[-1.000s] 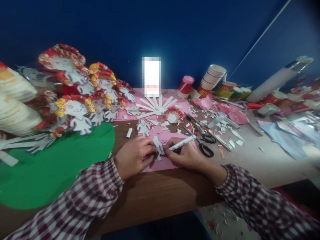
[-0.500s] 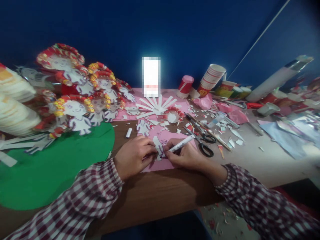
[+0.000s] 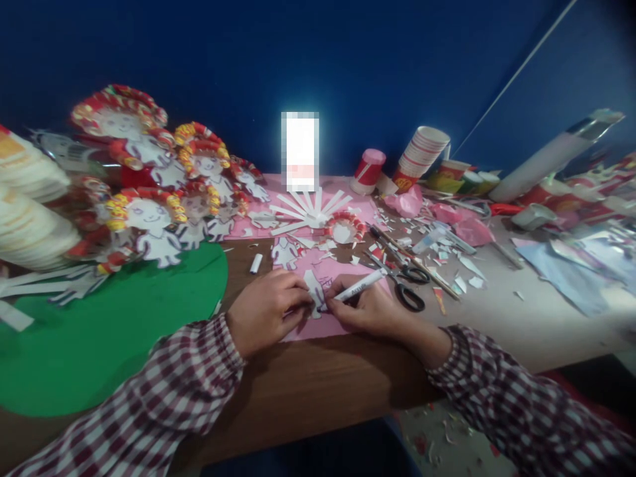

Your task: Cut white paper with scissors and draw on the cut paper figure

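My right hand (image 3: 370, 306) is closed around a white marker (image 3: 358, 286), its tip down at the lower edge of a white paper cutout (image 3: 315, 295). With bent fingers my left hand (image 3: 271, 310) holds the cutout from the left side. Under both lies a sheet of pink paper (image 3: 325, 330). A white marker cap (image 3: 256, 264) rests on the table just beyond my left hand. Another doll-body cutout with a dark outline (image 3: 285, 254) lies at the top of the pink sheet. Scissors (image 3: 410, 297) with black handles lie to the right of my right hand.
Paper dolls (image 3: 149, 222) with red and yellow curled hair stand at the left, by a green board (image 3: 124, 344). White paper strips (image 3: 311, 215) fan out at the back. Stacked paper cups (image 3: 422, 156), paper scraps (image 3: 460, 285) and a red ring (image 3: 344, 228) lie farther off.
The marker tip has shifted slightly along the lower edge of the cutout. My left hand stays in place, and the other things have not moved.
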A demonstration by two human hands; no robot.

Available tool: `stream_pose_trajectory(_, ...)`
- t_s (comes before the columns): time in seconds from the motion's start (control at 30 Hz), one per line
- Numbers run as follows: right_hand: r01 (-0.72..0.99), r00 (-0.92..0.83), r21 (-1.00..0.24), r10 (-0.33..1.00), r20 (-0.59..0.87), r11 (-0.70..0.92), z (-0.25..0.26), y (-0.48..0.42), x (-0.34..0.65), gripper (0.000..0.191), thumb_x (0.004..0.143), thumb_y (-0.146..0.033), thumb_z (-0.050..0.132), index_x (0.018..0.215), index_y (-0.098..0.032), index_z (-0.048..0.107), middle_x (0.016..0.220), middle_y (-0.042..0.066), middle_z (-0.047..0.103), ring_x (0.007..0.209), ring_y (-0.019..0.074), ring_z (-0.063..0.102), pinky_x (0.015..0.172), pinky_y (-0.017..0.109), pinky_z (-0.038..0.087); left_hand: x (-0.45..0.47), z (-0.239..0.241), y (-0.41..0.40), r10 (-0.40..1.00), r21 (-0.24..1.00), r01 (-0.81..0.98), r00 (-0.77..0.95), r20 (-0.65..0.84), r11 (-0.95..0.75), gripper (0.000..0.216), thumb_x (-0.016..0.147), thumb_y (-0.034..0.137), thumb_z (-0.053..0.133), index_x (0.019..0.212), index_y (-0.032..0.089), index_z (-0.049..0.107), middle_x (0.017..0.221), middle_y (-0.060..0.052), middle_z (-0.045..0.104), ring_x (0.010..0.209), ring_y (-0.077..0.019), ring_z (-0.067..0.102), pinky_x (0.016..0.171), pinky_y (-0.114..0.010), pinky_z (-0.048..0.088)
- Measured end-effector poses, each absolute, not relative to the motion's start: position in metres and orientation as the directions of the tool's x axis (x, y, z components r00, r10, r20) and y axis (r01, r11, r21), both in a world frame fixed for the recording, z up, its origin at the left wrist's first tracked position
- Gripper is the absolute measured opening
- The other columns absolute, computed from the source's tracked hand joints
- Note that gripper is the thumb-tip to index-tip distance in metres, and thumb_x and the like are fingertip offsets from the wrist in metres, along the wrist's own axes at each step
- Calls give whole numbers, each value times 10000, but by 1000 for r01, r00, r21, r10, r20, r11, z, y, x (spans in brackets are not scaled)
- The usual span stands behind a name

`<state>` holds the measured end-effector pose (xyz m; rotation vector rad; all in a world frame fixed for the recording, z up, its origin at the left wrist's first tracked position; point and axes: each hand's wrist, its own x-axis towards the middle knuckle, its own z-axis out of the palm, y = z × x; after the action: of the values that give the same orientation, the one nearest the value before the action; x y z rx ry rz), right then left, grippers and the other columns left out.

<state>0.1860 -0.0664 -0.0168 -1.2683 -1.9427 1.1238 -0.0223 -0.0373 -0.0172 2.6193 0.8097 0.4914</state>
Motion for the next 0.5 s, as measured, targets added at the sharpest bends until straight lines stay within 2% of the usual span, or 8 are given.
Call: stream_pose_trajectory(0.5,436,-359,-895,930,-77,94,-17,-67,185,28,722,-180,545,725,-154,557,540,-34,521,459,78,463,414,163,346,-23,-17,-38,606,439,483,770,200,-758,181,792,192,534,928,210,652,958,-51,607,903,-197,516,840,-362,399)
